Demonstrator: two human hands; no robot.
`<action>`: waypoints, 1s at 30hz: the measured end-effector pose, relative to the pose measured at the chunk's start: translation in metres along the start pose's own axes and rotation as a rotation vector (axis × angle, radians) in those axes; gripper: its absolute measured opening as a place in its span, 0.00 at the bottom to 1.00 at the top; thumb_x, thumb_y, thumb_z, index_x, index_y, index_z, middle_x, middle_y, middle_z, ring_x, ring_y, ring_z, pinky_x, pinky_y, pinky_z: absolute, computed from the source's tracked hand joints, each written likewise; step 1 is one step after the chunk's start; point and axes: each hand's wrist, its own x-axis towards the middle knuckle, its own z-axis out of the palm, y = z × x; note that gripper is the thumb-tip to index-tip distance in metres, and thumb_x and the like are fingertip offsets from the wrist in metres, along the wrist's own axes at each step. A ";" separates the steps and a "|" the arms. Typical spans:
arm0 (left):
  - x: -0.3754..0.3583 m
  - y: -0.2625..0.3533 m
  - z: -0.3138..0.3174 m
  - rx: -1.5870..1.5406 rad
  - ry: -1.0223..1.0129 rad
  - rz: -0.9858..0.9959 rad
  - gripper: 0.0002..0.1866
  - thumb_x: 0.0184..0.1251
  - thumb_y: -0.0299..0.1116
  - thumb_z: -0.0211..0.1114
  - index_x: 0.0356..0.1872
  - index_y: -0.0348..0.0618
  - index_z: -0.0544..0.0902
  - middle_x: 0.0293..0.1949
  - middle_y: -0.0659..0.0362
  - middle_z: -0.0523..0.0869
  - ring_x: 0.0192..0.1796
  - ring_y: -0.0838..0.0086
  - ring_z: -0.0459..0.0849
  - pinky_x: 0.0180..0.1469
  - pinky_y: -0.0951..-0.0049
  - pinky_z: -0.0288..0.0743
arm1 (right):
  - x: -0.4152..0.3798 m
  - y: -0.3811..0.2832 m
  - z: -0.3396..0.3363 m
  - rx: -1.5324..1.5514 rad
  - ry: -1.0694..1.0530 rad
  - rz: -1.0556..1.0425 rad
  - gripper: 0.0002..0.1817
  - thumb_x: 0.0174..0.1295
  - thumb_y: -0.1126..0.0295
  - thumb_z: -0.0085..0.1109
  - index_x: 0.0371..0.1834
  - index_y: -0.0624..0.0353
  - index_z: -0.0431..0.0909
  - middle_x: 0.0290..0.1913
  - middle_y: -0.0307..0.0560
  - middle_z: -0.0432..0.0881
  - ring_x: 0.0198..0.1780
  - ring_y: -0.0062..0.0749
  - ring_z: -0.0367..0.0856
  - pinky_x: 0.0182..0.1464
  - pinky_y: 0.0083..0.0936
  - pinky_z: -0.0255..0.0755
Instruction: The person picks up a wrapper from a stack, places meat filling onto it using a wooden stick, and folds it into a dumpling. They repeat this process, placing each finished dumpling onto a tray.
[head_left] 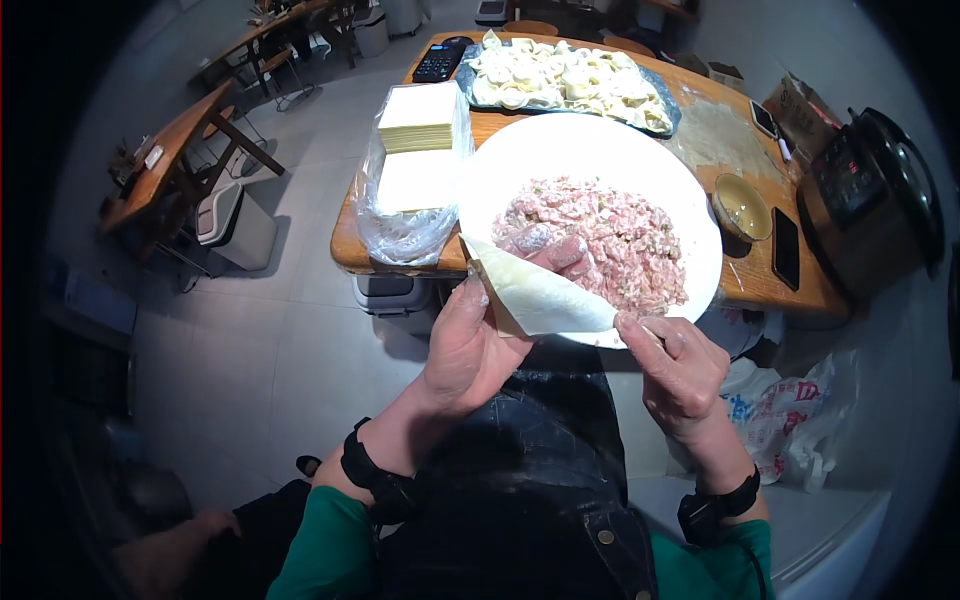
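A pale square wrapper point(545, 292), folded over, lies across my left hand point(475, 345), whose fingers support it from beneath and behind. At its right corner, the fingers of my right hand point(680, 368) are closed on the edge. Just beyond both hands stands a large white plate point(690, 190) with minced meat point(625, 240) flecked with green. Whether anything lies inside the fold is hidden. To the left of the plate, stacked square wrappers point(418, 120) sit in a clear plastic bag point(375, 215).
Behind the plate is a tray point(660, 110) of folded dumplings point(570, 78). A glass bowl point(741, 208), a black phone point(785, 248) and a dark cooker point(870, 190) stand at the right. Plastic bags point(780, 415) hang low right. Another person's arm point(190, 530) shows at lower left.
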 end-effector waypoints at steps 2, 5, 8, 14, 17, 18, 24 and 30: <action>-0.002 -0.003 0.001 0.067 0.032 0.036 0.33 0.73 0.49 0.43 0.69 0.38 0.50 0.68 0.43 0.60 0.70 0.54 0.60 0.71 0.56 0.53 | -0.001 -0.002 0.004 -0.068 0.039 -0.020 0.25 0.39 0.79 0.60 0.47 0.52 0.83 0.33 0.48 0.82 0.26 0.34 0.79 0.25 0.22 0.71; -0.003 -0.011 -0.003 -0.187 -0.080 0.127 0.31 0.73 0.46 0.47 0.69 0.37 0.53 0.68 0.45 0.60 0.69 0.58 0.61 0.70 0.57 0.55 | -0.006 -0.006 0.010 -0.049 -0.006 -0.002 0.26 0.40 0.80 0.59 0.48 0.51 0.82 0.33 0.47 0.82 0.26 0.34 0.79 0.26 0.21 0.71; -0.007 -0.016 -0.006 0.192 0.105 0.109 0.29 0.71 0.42 0.52 0.66 0.37 0.58 0.68 0.47 0.61 0.69 0.62 0.63 0.69 0.58 0.57 | -0.017 -0.010 0.018 -0.015 -0.044 0.071 0.28 0.38 0.81 0.58 0.49 0.51 0.82 0.36 0.50 0.83 0.31 0.36 0.83 0.30 0.23 0.76; 0.004 -0.016 -0.014 0.179 0.235 0.066 0.22 0.72 0.35 0.51 0.63 0.37 0.64 0.63 0.49 0.70 0.63 0.63 0.72 0.65 0.61 0.64 | -0.035 -0.004 0.015 0.070 -0.034 0.239 0.26 0.42 0.84 0.61 0.49 0.56 0.80 0.35 0.49 0.84 0.32 0.36 0.84 0.32 0.24 0.78; 0.011 -0.010 -0.021 0.257 0.403 0.108 0.22 0.73 0.35 0.49 0.63 0.36 0.62 0.60 0.47 0.73 0.59 0.65 0.75 0.61 0.64 0.71 | -0.042 0.028 -0.024 -0.009 -0.197 0.264 0.18 0.47 0.81 0.63 0.45 0.58 0.81 0.28 0.47 0.82 0.29 0.36 0.83 0.28 0.26 0.75; 0.013 -0.009 -0.023 0.251 0.374 0.092 0.22 0.73 0.35 0.49 0.63 0.36 0.62 0.60 0.47 0.73 0.59 0.65 0.75 0.61 0.64 0.71 | -0.043 0.045 -0.036 -0.081 -0.155 0.257 0.17 0.48 0.81 0.63 0.43 0.57 0.81 0.26 0.47 0.81 0.28 0.35 0.82 0.28 0.26 0.74; 0.019 -0.015 -0.030 0.218 0.378 -0.040 0.22 0.73 0.34 0.48 0.64 0.38 0.59 0.59 0.46 0.72 0.55 0.66 0.76 0.57 0.65 0.74 | -0.031 0.160 -0.089 -0.655 -0.145 0.509 0.10 0.54 0.75 0.57 0.40 0.53 0.80 0.29 0.46 0.80 0.28 0.42 0.80 0.30 0.35 0.71; 0.021 -0.012 -0.022 0.436 0.355 -0.044 0.19 0.70 0.34 0.55 0.57 0.33 0.70 0.50 0.48 0.81 0.49 0.66 0.82 0.55 0.67 0.74 | -0.019 0.194 -0.082 -0.647 -0.220 0.634 0.06 0.57 0.71 0.56 0.29 0.57 0.82 0.23 0.53 0.79 0.26 0.47 0.79 0.29 0.39 0.70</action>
